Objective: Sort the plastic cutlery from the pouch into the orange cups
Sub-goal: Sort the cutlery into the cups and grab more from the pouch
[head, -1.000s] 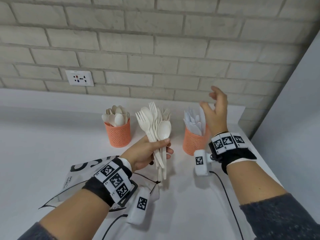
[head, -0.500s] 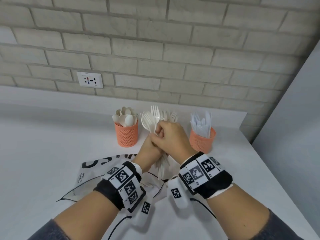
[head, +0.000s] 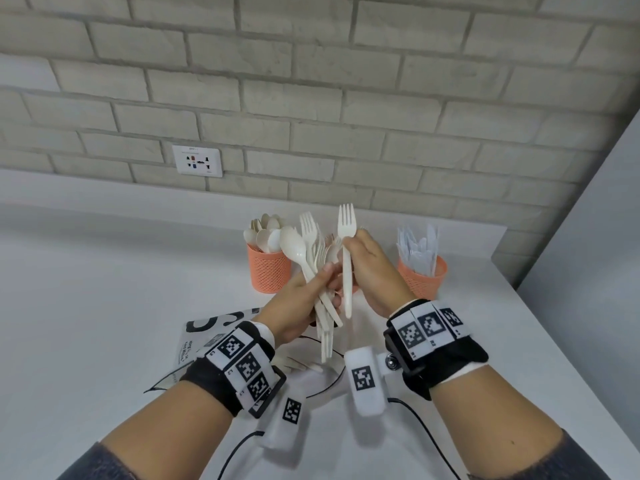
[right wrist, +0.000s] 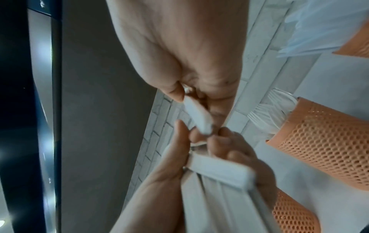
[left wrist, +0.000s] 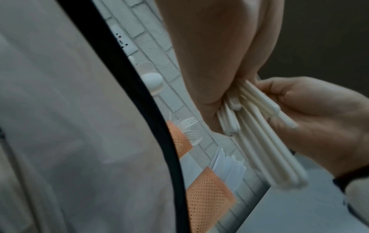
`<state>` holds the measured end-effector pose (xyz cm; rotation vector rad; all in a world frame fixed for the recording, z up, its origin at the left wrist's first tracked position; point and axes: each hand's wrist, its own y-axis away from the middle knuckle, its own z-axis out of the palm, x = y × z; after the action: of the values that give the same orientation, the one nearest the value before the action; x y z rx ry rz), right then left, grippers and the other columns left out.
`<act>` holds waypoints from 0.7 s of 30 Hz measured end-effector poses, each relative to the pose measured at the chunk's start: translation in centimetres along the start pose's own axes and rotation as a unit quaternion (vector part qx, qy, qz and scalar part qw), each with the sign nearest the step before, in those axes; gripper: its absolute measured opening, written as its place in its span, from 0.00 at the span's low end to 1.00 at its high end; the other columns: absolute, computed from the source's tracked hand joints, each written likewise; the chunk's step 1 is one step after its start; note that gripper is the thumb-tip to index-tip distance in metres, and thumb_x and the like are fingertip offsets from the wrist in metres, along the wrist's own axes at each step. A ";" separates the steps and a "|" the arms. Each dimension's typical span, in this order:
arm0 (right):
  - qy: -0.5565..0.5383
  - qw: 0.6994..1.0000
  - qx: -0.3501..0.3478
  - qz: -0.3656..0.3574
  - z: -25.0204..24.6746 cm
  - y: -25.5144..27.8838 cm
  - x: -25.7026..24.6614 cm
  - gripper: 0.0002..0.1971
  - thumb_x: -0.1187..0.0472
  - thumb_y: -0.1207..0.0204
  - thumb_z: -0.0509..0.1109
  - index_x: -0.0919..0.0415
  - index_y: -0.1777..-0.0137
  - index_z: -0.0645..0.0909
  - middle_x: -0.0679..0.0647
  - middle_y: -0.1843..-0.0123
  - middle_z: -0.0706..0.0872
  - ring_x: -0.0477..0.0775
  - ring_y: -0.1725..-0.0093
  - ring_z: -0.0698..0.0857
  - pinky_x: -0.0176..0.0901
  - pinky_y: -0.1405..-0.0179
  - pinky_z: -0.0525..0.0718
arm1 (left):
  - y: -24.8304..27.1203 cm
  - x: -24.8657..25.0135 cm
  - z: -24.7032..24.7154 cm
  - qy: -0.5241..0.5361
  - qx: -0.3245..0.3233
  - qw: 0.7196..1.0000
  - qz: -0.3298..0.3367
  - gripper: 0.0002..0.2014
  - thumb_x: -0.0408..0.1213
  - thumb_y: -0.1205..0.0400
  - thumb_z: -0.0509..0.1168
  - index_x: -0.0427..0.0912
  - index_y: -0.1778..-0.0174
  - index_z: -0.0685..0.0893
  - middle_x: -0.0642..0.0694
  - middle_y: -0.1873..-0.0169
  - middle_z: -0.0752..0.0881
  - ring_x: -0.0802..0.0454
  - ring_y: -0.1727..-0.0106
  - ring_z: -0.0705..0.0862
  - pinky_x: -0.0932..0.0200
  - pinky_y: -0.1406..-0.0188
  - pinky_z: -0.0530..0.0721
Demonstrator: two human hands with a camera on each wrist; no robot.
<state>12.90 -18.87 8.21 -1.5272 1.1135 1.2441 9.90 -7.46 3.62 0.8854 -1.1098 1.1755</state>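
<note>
At frame centre the left hand (head: 298, 303) grips a bundle of cutlery (head: 320, 271), while the right hand (head: 375, 271) beside it pinches one upright fork (head: 347, 258). Orange cups stand behind: spoon cup (head: 268, 268) centre-left, knife cup (head: 422, 277) right. The pouch (head: 204, 337) lies lower left.

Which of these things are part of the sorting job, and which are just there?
Job:
- left hand gripping cutlery bundle
- right hand pinching a fork
- spoon cup
- knife cup
- pouch

Just there:
- wall socket
- brick wall
</note>
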 end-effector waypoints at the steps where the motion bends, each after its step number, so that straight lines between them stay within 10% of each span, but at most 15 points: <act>1: 0.004 1.000 0.003 -0.011 0.0 0.1 0.0 0.08 0.59 0.16 0.53 0.59 0.55 0.67 0.59 0.67 0.75 0.57 0.78 0.79 0.47 0.79 0.79 | 0.0 0.2 -0.1 0.008 -0.009 1.000 -0.002 0.13 0.44 0.14 0.54 0.41 0.53 0.80 0.46 0.70 0.78 0.54 0.71 0.79 0.59 0.66 0.83; 9: 0.132 0.985 0.007 -0.111 0.6 0.7 1.1 0.05 0.63 0.21 0.66 0.60 0.47 0.76 0.57 0.58 0.83 0.56 0.56 0.86 0.53 0.58 0.89 | -0.5 0.8 -0.7 0.098 0.044 0.994 -0.014 0.13 0.32 0.16 0.59 0.34 0.38 0.80 0.43 0.58 0.88 0.50 0.59 0.87 0.57 0.62 0.88; 15: 0.164 0.977 -0.025 -0.133 1.5 0.6 1.7 0.13 0.67 0.28 0.72 0.60 0.44 0.80 0.45 0.67 0.82 0.34 0.66 0.82 0.30 0.56 0.82 | -0.2 1.2 -1.2 0.235 0.029 0.971 -0.025 0.14 0.34 0.13 0.51 0.37 0.44 0.83 0.39 0.51 0.90 0.49 0.50 0.90 0.55 0.49 0.87; 21: 0.196 0.972 -0.018 -0.128 1.6 0.3 1.8 0.07 0.63 0.26 0.72 0.62 0.49 0.85 0.43 0.67 0.83 0.40 0.65 0.83 0.27 0.62 0.80 | 0.5 1.7 -1.9 0.216 0.032 0.975 -0.049 0.15 0.28 0.17 0.51 0.31 0.45 0.83 0.35 0.49 0.88 0.44 0.51 0.88 0.48 0.44 0.81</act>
<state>12.48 -17.64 6.22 -1.9310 1.0959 0.8114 9.83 -5.15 4.79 0.6798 -0.6722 1.2523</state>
